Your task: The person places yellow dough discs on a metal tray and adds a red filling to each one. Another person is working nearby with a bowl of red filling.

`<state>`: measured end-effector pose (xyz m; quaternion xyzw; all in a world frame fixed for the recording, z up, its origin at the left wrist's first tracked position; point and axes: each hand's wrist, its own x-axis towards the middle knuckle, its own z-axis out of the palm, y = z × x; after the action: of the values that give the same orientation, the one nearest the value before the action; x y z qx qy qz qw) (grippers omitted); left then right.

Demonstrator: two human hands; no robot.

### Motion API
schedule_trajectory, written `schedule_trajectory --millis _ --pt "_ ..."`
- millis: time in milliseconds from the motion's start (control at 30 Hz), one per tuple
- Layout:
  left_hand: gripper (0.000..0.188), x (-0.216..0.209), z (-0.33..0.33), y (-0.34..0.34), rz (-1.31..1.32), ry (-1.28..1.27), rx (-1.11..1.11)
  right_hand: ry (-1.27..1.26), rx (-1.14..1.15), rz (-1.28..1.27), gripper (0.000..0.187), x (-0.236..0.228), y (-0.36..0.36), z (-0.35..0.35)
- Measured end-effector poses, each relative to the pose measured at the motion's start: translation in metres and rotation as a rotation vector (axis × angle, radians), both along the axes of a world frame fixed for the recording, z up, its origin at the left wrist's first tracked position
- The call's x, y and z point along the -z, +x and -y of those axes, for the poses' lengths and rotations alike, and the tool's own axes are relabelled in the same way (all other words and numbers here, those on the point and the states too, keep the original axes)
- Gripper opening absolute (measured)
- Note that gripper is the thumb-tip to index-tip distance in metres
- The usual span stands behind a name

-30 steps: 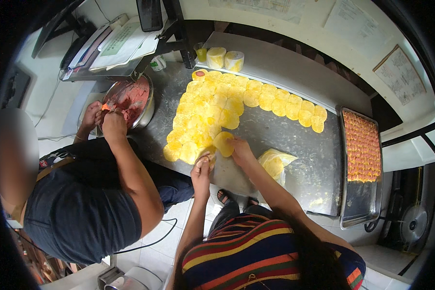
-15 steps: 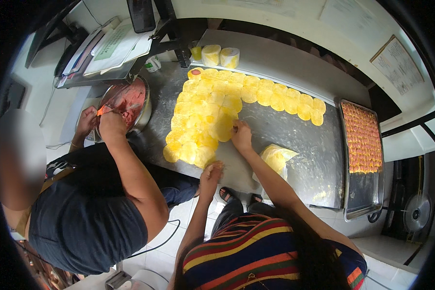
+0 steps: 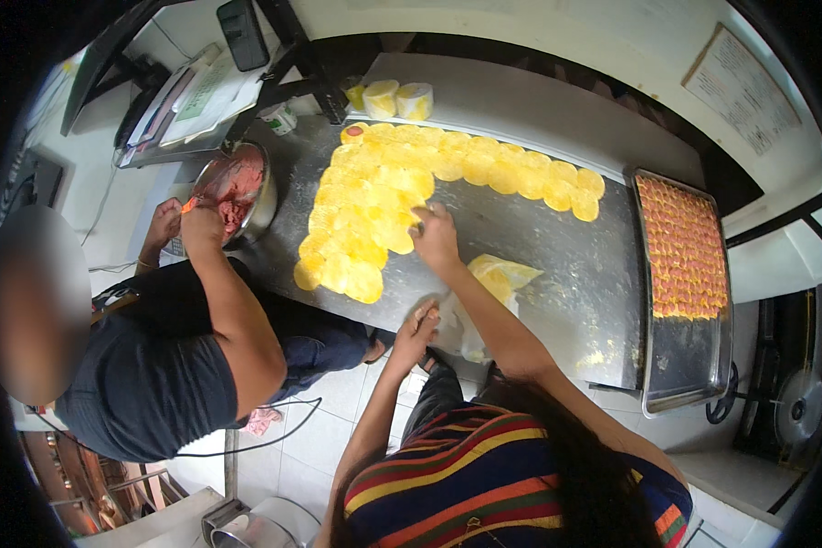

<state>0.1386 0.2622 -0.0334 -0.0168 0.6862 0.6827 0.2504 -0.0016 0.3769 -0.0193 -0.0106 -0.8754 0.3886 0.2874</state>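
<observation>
Round yellow wrappers (image 3: pixel 361 205) overlap in rows on the metal table, forming a wide block with an arm running right along the back. My right hand (image 3: pixel 437 239) hovers by the inner edge of the block, its fingers bent together; whether anything is between them is hidden. Lower down, at the table's front edge, my left hand (image 3: pixel 415 336) is closed, its fingers curled, and I cannot make out what it holds. Beneath my right forearm lies an opened plastic packet (image 3: pixel 500 274) with yellow wrappers inside. A small pink dab of filling (image 3: pixel 353 131) sits on the far-left wrapper.
On the left, a co-worker's hands (image 3: pixel 196 224) hold an orange-handled tool over a steel bowl (image 3: pixel 270 196) of pink filling. A metal tray (image 3: pixel 690 365) with rows of filled pieces stands at the right. Wrapped yellow stacks (image 3: pixel 397 100) stand at the back, near a shelf of papers (image 3: pixel 215 96).
My right hand has come away from the wrapper it touched on the inner edge, which now lies in the block. My left hand has shifted right. The whole view has shifted slightly.
</observation>
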Motion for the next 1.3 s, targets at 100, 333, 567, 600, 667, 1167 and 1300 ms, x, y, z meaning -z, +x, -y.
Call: schedule_trajectory --millis 100,333,567,600,667,1167,1300 --pt "0.057 -0.004 -0.025 0.002 0.039 0.050 0.009 -0.307 -0.233 0.079 0.016 -0.053 0.040 -0.054" --pt "0.044 -0.001 -0.076 -0.001 0.201 -0.088 -0.094 0.271 -0.462 -0.065 0.016 -0.030 0.147 -0.145" --pt "0.048 0.000 -0.153 0.019 0.195 0.032 -0.017 0.350 -0.383 0.153 0.021 -0.015 0.188 -0.214" --pt "0.049 -0.002 -0.165 0.022 0.203 0.001 -0.009 0.348 -0.369 0.155 0.021 -0.015 0.194 -0.226" --pt "0.052 -0.010 -0.192 0.023 0.212 -0.061 0.000 0.316 -0.306 0.133 0.021 -0.016 0.205 -0.244" --pt "0.021 -0.093 -0.217 0.032 -0.045 0.316 -0.111 -0.844 -0.255 0.308 0.010 -0.079 0.192 -0.246" --pt "0.018 -0.093 -0.186 0.024 -0.069 0.330 -0.146 -0.957 -0.393 0.409 0.015 -0.081 0.177 -0.222"
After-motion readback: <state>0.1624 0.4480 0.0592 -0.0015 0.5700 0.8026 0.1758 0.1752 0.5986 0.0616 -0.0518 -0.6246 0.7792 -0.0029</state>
